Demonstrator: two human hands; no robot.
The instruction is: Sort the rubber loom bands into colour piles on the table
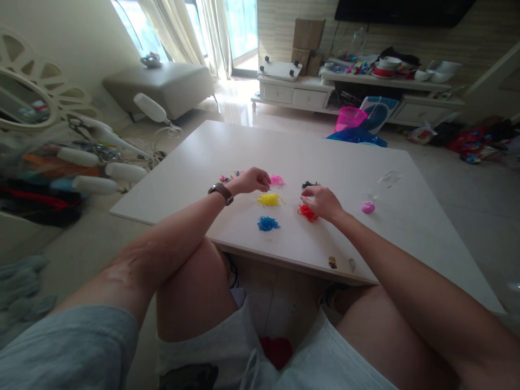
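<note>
Well, the left hand (254,180) is just beside the pink pile (278,180) and near the yellow pile (270,200) on the white worktop (227,146), fingertips drawn close, with a tiny dark bit (269,189) showing by them; the right hand (325,203), fingers bent, is at the red pile (307,213), near the black pile (309,185), and whether either hand grips anything I cannot tell; the blue pile (268,223) lies on the near side of the yellow one

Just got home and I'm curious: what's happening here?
Someone is working with colour-separated piles of what look like rubber bands on the white table. The left hand, near the yellow pile and pink pile, seems to pinch something dark. The right hand is by the red pile and black pile. The blue pile lies untouched.
</note>
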